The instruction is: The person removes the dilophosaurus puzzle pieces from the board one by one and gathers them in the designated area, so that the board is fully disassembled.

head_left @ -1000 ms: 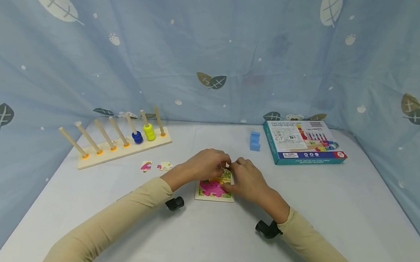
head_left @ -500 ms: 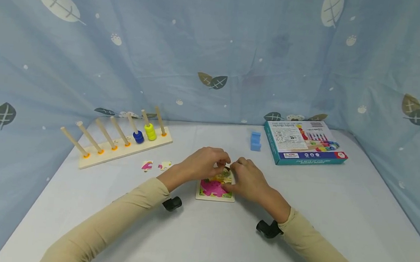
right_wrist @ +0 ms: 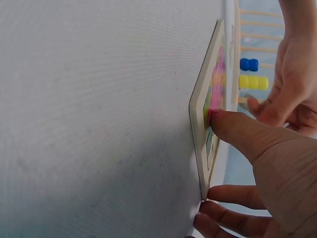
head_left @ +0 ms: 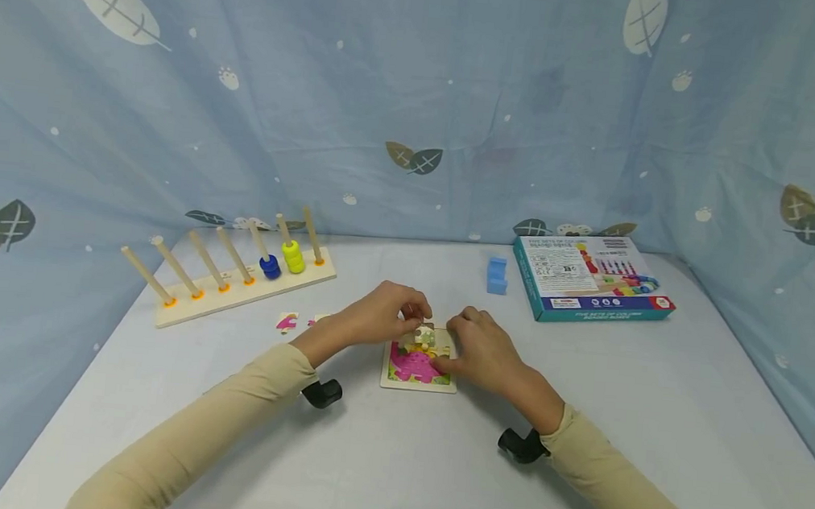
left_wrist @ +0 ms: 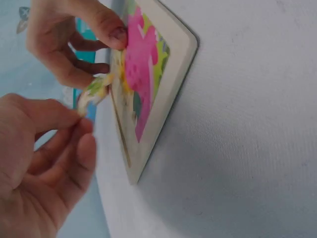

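A square wooden puzzle tray (head_left: 416, 386) lies on the table, with a pink animal picture (head_left: 414, 365) partly filling it. Thumb and fingertips of my left hand (head_left: 382, 317) pinch a yellow-green puzzle piece (left_wrist: 94, 94), tilted up over the far side of the tray. Bare tray floor shows under it in the left wrist view. My right hand (head_left: 487, 355) holds the tray at its right side: the thumb (right_wrist: 230, 124) presses on the picture while the other fingers (right_wrist: 237, 196) lie along the outer edge. Two loose puzzle pieces, one a pink piece (head_left: 287, 322), lie left of the left hand.
At the back left stands a wooden peg rack (head_left: 244, 293) with blue beads (head_left: 270, 267) and yellow beads (head_left: 294, 257) on two pegs. A blue block (head_left: 497, 276) and a flat toy box (head_left: 594, 280) sit at the back right. Patterned cloth (head_left: 422, 86) hangs behind.
My left hand has drawn back a little to the left with the puzzle piece, showing more of the tray's far part. My right hand stays in place on the tray.
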`<state>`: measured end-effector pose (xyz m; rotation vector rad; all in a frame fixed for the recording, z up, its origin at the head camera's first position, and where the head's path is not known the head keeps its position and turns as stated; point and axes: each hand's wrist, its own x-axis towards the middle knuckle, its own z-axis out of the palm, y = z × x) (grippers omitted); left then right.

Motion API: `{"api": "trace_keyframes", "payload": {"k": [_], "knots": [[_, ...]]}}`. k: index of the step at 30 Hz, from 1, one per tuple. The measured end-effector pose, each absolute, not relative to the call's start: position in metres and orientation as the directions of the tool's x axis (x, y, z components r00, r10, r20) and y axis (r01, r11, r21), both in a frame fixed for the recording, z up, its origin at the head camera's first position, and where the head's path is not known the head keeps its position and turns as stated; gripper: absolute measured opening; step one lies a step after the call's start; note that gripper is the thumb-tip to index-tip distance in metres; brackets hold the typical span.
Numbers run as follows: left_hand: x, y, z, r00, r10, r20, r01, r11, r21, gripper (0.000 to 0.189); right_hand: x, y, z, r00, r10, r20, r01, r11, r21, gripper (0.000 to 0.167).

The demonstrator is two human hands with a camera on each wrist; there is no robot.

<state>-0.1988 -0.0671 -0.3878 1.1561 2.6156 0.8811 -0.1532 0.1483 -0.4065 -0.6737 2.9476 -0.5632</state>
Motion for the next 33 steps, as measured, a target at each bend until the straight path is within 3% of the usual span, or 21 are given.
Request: {"api": "trace_keyframes", "payload": {"k": [7, 15, 19, 33], "knots": [[-0.194, -0.070, -0.391, -0.694, 0.719, -0.035, 0.619, 0.620, 0.482, 0.020, -0.153, 0.148, -0.405, -0.900, -0.436, 0.019, -0.413, 0.836, -0.362, 0.065], [-0.187, -0.067, -0.388, -0.642, 0.764, -0.072, 0.700, 0.621, 0.352, 0.037, -0.153, 0.147, -0.404, -0.898, -0.439, 0.012, -0.413, 0.834, -0.366, 0.065], [-0.186, -0.065, -0.387, -0.625, 0.776, -0.084, 0.728, 0.618, 0.297, 0.036, -0.153, 0.146, -0.404, -0.899, -0.438, 0.009, -0.411, 0.835, -0.365, 0.065], [-0.195, -0.066, -0.383, -0.627, 0.776, -0.070, 0.724, 0.613, 0.315, 0.034, -0.153, 0.148, -0.405, -0.897, -0.441, 0.007, -0.414, 0.836, -0.361, 0.064]]}}
